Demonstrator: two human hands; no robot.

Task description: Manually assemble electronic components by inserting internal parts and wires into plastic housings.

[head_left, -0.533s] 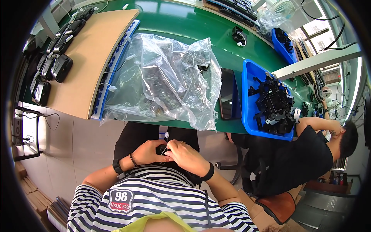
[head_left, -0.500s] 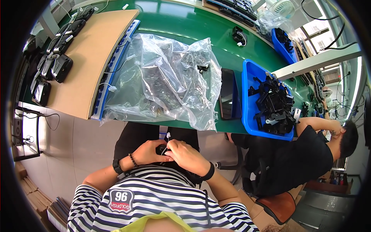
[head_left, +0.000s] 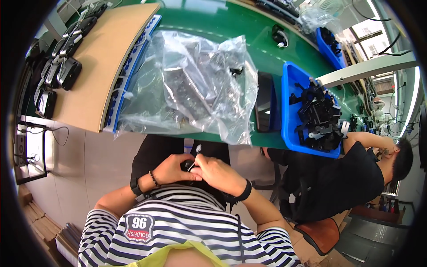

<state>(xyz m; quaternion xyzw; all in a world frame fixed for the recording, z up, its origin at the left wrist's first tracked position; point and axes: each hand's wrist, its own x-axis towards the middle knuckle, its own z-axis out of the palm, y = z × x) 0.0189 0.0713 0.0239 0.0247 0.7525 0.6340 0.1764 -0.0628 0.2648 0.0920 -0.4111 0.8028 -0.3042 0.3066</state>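
Observation:
Over my lap, my left hand (head_left: 171, 170) curls around a small black part (head_left: 187, 165), mostly covered by my fingers. Pressed up against it from the other side, my right hand (head_left: 217, 175) pinches a thin white cable (head_left: 191, 167). The cable's white connector (head_left: 199, 147) sticks up past my right fingers. On the bench edge ahead lies a clear plastic bag (head_left: 191, 84) with dark parts in or under it.
A blue bin (head_left: 291, 138) of black plastic parts stands at the right, beside a dark phone (head_left: 267, 107). Cardboard (head_left: 98, 58) at the left carries several black cabled devices (head_left: 69, 73). A co-worker (head_left: 338, 187) sits close on my right.
The whole view has shifted slightly, with the bench and bag now higher in it. Both hands stay together around the black part, and the right fingers have moved only a little.

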